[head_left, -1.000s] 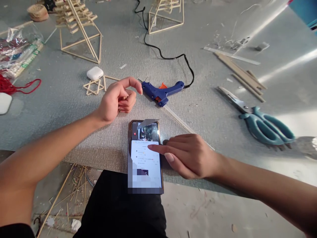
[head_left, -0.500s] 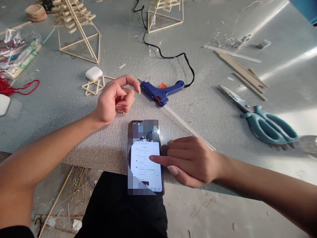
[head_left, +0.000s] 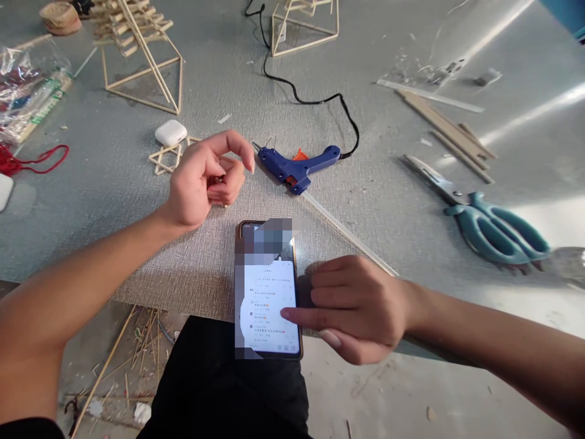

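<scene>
From the head camera, a phone (head_left: pixel 269 292) lies flat at the near edge of a grey textured mat (head_left: pixel 201 268), its screen lit and partly blurred. The right hand (head_left: pixel 356 308) rests just beside it on the right, forefinger stretched out with the tip touching the lower part of the screen — the other fingers lie loosely curled, grasping nothing. The left hand (head_left: pixel 205 180) hovers above the mat beyond the phone, fingers curled in with the forefinger arched over them; something small shows between thumb and fingers, but I cannot tell whether it is gripped. Just right of that hand lies a blue glue gun (head_left: pixel 297 164), its black cord (head_left: pixel 301 97) trailing away across the mat and a long thin stick (head_left: pixel 351 238) running from under it toward the right hand. Teal scissors (head_left: pixel 484 219) lie well apart on the right, near a bundle of wooden sticks (head_left: pixel 443 128). On the left a small white case (head_left: pixel 170 132) — shut, contents hidden — sits on a little stick frame (head_left: pixel 164 160); behind it stands a taller stick structure (head_left: pixel 137 55). A clear plastic bag (head_left: pixel 27 91) at the far left holds coloured items.
</scene>
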`<state>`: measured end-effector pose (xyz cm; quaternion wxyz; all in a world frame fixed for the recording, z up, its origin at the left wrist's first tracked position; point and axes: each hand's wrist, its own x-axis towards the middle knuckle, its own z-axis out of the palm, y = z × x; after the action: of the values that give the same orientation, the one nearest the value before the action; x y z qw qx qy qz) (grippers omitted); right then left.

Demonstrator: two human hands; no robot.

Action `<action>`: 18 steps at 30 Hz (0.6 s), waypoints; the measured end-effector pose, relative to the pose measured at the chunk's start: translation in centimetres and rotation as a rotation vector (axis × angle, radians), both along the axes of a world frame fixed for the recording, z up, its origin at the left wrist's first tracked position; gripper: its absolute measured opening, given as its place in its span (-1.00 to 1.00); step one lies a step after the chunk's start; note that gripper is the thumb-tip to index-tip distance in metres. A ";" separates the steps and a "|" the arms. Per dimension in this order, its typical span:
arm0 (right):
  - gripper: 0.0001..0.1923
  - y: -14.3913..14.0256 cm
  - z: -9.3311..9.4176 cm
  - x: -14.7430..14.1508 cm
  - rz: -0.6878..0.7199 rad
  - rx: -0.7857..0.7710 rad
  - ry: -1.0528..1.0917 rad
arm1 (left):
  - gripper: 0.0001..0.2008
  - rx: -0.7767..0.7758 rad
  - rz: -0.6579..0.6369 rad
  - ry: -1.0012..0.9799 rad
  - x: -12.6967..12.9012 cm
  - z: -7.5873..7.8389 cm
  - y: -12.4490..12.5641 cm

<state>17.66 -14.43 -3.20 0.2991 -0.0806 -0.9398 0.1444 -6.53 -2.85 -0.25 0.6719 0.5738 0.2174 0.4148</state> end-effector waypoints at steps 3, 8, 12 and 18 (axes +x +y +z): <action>-0.57 0.0 -0.1 -0.1 0.018 -0.003 0.007 | -0.88 -0.002 -0.007 0.033 0.1 -0.5 0.1; -0.57 0.0 -0.2 0.0 0.010 -0.002 0.004 | -0.88 0.029 0.003 0.078 0.3 -1.2 0.2; -0.57 -0.1 -0.1 0.0 0.006 -0.001 -0.010 | -0.86 0.051 -0.008 0.074 0.2 -1.3 0.2; -0.56 0.0 0.0 -0.1 0.013 -0.013 0.002 | -0.88 0.071 -0.006 0.101 0.0 -1.4 0.3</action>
<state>17.57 -14.43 -3.18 0.2987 -0.0763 -0.9390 0.1527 -6.48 -2.54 -1.64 0.6405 0.6180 0.2346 0.3908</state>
